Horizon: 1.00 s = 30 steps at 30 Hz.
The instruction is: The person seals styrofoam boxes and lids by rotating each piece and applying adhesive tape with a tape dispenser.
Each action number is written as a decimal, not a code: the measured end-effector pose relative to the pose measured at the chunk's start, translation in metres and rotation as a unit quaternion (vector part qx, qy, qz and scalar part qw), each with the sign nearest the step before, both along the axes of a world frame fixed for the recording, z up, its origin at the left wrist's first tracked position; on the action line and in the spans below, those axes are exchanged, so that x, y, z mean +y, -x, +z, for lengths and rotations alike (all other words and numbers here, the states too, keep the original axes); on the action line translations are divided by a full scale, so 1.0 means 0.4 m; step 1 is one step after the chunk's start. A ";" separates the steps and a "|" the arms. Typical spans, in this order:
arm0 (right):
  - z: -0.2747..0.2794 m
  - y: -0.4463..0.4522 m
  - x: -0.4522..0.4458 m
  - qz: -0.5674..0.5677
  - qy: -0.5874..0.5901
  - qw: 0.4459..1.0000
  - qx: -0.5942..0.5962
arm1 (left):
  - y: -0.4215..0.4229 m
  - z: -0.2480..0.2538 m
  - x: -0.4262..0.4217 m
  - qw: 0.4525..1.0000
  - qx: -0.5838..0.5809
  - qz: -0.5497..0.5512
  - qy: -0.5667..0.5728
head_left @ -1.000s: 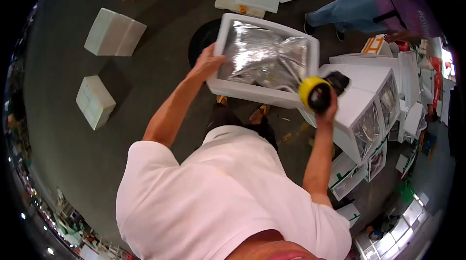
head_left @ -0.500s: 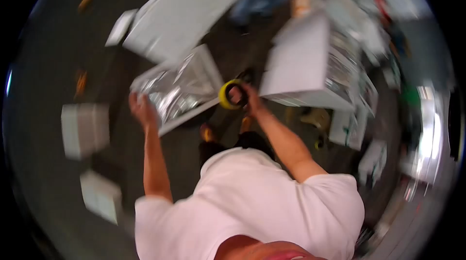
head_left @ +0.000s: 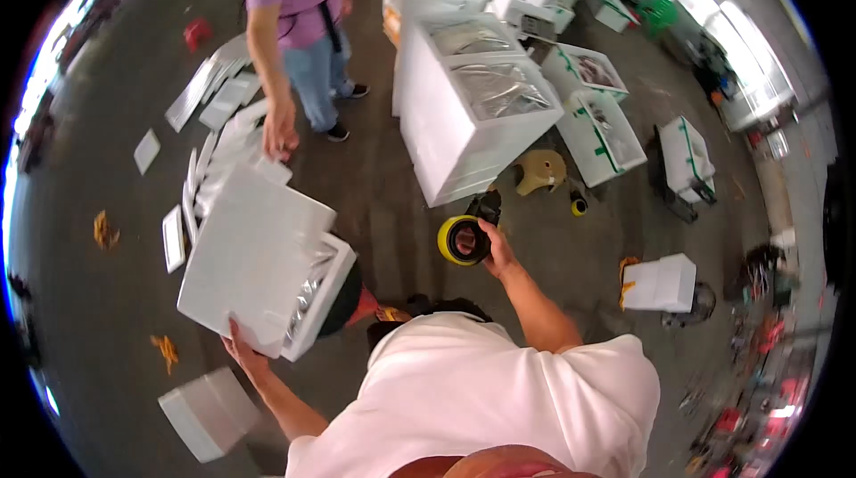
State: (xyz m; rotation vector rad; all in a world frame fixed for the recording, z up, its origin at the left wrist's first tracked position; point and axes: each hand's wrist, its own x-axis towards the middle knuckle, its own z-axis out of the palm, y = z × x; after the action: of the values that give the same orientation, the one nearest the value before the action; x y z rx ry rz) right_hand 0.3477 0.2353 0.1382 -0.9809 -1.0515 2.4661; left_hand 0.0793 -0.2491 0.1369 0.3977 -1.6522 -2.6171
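Note:
A white foam lid [head_left: 254,251] lies askew over an open white foam box [head_left: 332,286], leaving a strip of silver lining [head_left: 306,295] uncovered on the right. My left hand [head_left: 245,355] grips the near edge of the lid, one finger on its top; the rest of its fingers are partly hidden. Closed around a tape dispenser [head_left: 484,203] with a large yellow-edged roll of tape [head_left: 462,240] is my right hand [head_left: 497,253], held apart from the box.
A co-worker's hand [head_left: 280,130] hangs beyond the lid. Tall stacked foam boxes [head_left: 455,135] stand ahead, near a tan stool [head_left: 540,171]. Several loose lids [head_left: 227,148] lie at left; another foam box [head_left: 209,414] sits at lower left. Green-taped boxes [head_left: 606,139] are at right.
The lid now covers most of the box, whose silver lining was exposed before. My left hand has gone from the box's side to the lid's edge. My view has turned; the tape stays in my right hand.

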 end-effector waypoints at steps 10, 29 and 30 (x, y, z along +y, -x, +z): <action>-0.139 0.023 0.027 0.276 -0.125 0.943 -0.136 | -0.484 -0.021 0.180 0.970 -0.150 -0.193 0.009; -0.259 0.864 -0.438 0.467 -0.192 0.861 -0.058 | -0.044 -0.299 -0.140 0.976 -0.067 -0.048 0.202; -0.265 0.869 -0.434 0.464 -0.187 0.865 -0.037 | -0.044 -0.303 -0.133 0.971 -0.074 -0.025 0.226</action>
State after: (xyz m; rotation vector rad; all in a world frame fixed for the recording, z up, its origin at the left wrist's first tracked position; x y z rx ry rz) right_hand 0.0000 0.0616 0.0320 -0.4792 -2.3517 2.6727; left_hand 0.0970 -0.3025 0.0157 0.5431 -2.2526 -2.1839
